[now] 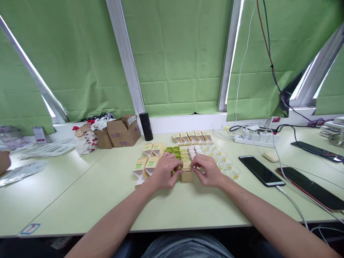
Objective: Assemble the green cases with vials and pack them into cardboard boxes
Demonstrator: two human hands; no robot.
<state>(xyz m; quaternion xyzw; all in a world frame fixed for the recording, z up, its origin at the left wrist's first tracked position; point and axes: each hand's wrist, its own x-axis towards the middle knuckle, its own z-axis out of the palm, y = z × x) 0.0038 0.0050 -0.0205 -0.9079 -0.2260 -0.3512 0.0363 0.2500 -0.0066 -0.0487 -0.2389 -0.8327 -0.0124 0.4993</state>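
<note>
A small brown cardboard box (187, 176) stands on the table between my hands. My left hand (167, 170) pinches its upper left edge, thumb and fingers closed. On the other side my right hand (207, 170) grips the upper right edge in the same way. Just behind the box are green square pieces (176, 152), small yellow-and-white pieces (184, 154), pale pink-white blocks (191, 152) and clear cups with yellow centres (219, 157). Cardboard boxes with green-marked panels (151, 164) lie by my left hand. Several more open boxes (191, 137) form a row at the back.
To the right lie a phone (261, 170) on a cable, another dark phone (309, 187) and a white power strip (256, 139) with cables. A black bottle (146, 127), a large cardboard carton (123, 132) and a printed bag (86, 139) stand at the back left.
</note>
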